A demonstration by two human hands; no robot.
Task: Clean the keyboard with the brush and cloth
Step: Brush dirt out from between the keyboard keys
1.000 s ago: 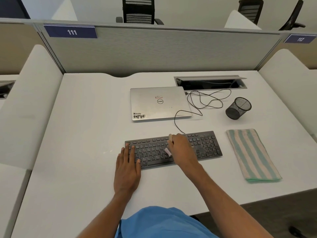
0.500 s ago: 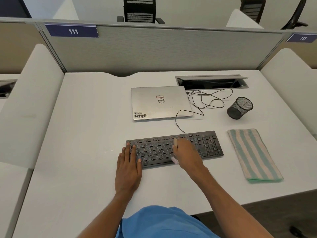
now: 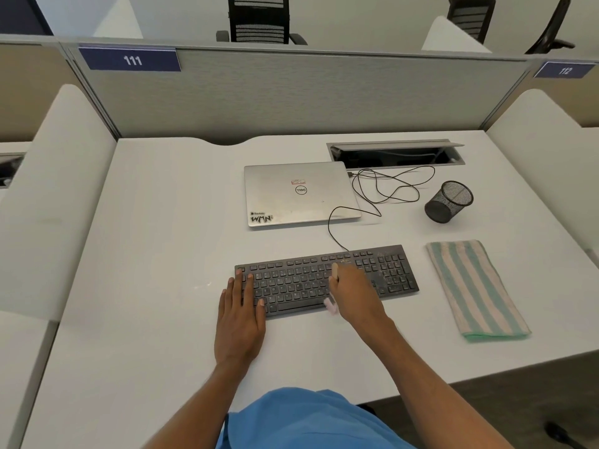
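Pressed the left hand point(image 3: 241, 319) flat, fingers straight, on the left end of a dusty black keyboard point(image 3: 291, 280). Gripped a brush point(image 3: 331, 306) in the right hand point(image 3: 356, 296), fingers curled round it over the keyboard's middle, pink end poking out at the near edge. Had a folded cloth point(image 3: 473, 286), striped green and cream, lying on the white desk point(image 3: 162, 254) well right of the right hand. Beyond both hands, found a closed silver laptop point(image 3: 298, 202) marked DELL, with a WMN sticker; right of that, a looped black cable point(image 3: 382, 186) and a mesh cup point(image 3: 449, 202). Read 111 point(image 3: 129, 59) and 112 point(image 3: 564, 70) on blue partition signs.
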